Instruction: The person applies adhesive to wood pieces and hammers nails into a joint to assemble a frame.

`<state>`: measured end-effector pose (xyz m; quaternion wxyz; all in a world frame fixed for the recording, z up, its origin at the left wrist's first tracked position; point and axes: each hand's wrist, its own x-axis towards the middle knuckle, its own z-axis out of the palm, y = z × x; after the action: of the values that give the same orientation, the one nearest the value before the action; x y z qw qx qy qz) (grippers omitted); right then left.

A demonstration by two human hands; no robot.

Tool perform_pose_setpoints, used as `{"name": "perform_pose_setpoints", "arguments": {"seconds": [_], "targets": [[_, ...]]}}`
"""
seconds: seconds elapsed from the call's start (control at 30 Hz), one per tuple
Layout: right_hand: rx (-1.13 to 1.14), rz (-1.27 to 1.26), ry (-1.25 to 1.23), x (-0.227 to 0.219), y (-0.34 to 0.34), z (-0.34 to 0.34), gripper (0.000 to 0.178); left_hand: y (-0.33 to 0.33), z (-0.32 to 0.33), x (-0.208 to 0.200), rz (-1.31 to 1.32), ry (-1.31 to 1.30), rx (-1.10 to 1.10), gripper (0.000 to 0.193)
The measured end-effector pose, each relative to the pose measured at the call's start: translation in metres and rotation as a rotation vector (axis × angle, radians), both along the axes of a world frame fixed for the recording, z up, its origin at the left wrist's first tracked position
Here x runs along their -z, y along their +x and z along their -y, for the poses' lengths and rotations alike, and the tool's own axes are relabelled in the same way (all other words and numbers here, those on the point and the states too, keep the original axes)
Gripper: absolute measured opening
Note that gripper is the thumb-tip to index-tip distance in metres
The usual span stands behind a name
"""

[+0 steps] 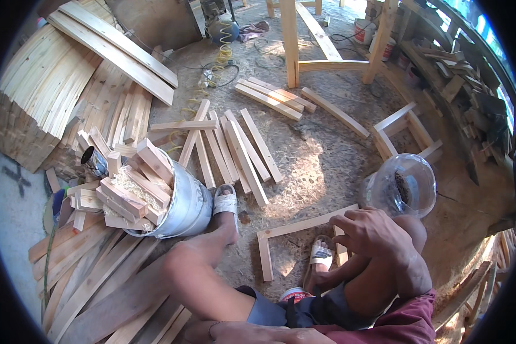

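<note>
Bent at the wrist beside my right knee, my right hand (372, 232) has its fingers curled over one end of a U-shaped wooden frame (304, 223). Anything pinched in those fingers is hidden. The frame lies on the ground, with one short leg at its left and another (341, 247) under the hand, beside my sandal (321, 253). Low across my lap lies my left hand (264, 332), its fingers cut off by the lower edge. Just beyond my right knee stands a clear plastic container (404, 186) with small dark pieces inside.
At left, a whitish bucket (189, 200) holds wood offcuts and shavings. Beside it lie long boards (103, 286) and a tall plank stack (40, 92). Loose sticks (241, 149) lie ahead. A small square wooden frame (407, 129) and a standing wooden frame (292, 46) are farther off.
</note>
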<state>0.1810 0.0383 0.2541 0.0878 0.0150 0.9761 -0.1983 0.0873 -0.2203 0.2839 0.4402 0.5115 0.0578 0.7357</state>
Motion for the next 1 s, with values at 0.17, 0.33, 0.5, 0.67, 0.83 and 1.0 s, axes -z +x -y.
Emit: {"name": "perform_pose_setpoints", "arguments": {"seconds": [0.17,0.33,0.5,0.67,0.83,1.0], "targets": [[-0.042,-0.004,-0.007,0.005,0.001,-0.004,0.037,0.002,-0.001,0.003,0.024,0.019,0.059,0.084],[-0.013,0.015,0.000,0.002,0.004,-0.004,0.038,0.007,-0.001,0.009,0.050,0.037,0.107,0.098],[-0.024,-0.017,-0.037,-0.002,0.003,-0.003,0.021,0.002,0.002,0.014,0.016,0.037,0.076,0.093],[0.005,-0.048,-0.060,-0.007,0.006,0.005,0.020,0.006,0.001,0.014,0.049,0.065,0.069,0.090],[0.006,-0.066,-0.049,0.000,0.009,-0.001,0.028,0.002,-0.010,0.017,0.056,0.032,0.136,0.083],[0.053,0.010,-0.055,-0.016,0.010,0.007,0.037,0.000,-0.009,0.017,0.051,-0.003,0.174,0.071]]}}
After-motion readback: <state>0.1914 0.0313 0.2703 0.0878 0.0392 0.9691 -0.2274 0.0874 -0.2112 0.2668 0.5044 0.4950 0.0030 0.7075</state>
